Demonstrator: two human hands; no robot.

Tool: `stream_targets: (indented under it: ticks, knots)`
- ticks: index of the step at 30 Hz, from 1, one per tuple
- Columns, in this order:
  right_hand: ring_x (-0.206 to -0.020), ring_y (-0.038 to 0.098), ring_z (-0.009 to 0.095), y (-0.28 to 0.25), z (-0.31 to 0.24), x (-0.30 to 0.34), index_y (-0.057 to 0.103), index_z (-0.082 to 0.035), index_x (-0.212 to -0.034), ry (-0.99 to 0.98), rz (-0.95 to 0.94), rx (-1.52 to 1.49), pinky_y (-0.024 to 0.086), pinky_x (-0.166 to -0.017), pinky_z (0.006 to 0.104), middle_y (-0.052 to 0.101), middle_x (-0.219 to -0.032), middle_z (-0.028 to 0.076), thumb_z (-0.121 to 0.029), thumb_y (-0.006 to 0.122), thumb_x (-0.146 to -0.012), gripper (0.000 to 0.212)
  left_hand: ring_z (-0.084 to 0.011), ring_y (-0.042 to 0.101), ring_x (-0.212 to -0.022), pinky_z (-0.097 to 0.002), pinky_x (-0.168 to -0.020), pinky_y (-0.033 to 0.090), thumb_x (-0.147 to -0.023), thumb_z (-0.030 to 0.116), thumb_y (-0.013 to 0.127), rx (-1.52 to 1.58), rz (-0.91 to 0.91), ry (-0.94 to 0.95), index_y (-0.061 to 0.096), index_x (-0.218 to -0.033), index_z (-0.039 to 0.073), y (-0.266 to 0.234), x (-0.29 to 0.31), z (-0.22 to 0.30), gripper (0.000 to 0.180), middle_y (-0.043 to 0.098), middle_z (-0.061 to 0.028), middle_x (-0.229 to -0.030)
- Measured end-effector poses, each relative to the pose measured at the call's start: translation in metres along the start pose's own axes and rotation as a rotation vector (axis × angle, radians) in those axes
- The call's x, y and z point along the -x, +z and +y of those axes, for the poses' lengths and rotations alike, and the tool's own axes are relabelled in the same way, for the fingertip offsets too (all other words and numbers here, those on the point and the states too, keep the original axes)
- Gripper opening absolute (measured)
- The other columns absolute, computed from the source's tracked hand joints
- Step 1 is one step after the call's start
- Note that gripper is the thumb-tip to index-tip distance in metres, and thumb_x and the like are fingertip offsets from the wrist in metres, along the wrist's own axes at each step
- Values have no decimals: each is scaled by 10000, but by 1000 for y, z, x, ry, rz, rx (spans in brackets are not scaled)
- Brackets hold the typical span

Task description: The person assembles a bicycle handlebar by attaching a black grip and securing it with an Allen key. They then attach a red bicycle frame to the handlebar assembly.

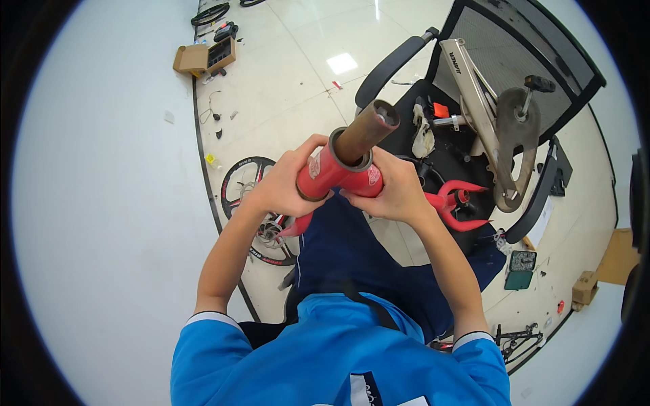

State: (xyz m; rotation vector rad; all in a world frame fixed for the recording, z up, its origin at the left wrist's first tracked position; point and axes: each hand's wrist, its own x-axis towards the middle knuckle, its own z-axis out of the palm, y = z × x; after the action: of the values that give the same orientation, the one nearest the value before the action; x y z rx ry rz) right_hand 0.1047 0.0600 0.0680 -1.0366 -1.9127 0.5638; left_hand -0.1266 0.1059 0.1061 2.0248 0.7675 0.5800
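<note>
A red bicycle frame's head tube (318,177) is held up in front of my chest, tilted, between both hands. A brownish metal steerer tube (362,135) pokes out of its open end, leaning to the upper right. My left hand (288,179) wraps round the left side of the head tube. My right hand (396,186) is closed round the red tube on the right side. Below my left hand shows a red pointed leg (298,225). Beyond my right wrist lies a red forked part (462,205); the hand hides whether it joins the held frame.
A black office chair (420,101) stands ahead on the right, bearing a bare metal frame with crank (501,122) and a whitish glove-like item (424,132). A spoked wheel (247,179) lies on the floor at left. An open cardboard box (203,59) sits by the wall.
</note>
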Motion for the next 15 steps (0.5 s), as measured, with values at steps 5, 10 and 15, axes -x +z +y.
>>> stream_targets:
  ticks: [5,10,15]
  knots:
    - [-942,667,260,-32,-44,1,572,-30,-1204,-58,19,-404,522,-814,350,646,-1059,133,-284,872,-686,650,-320,696,-948,-366,-861,535,-610,319,893,-113,-205,-93,510,-1288,82,1,17,24,813,692,-150,-1047]
    - [-818,673,276,-21,-76,-9,608,-18,-1076,-94,66,-528,535,-736,328,653,-934,127,-200,808,-788,395,-326,692,-921,-362,-842,536,-552,316,916,-42,-133,-113,627,-1190,61,10,26,28,746,696,-139,-1037]
    - [-909,704,224,-8,-72,-7,617,-8,-1087,-61,138,-514,550,-810,305,697,-1054,139,-130,789,-787,367,-250,686,-854,-344,-779,531,-592,234,867,81,-76,-63,706,-993,58,10,37,10,466,711,-89,-941]
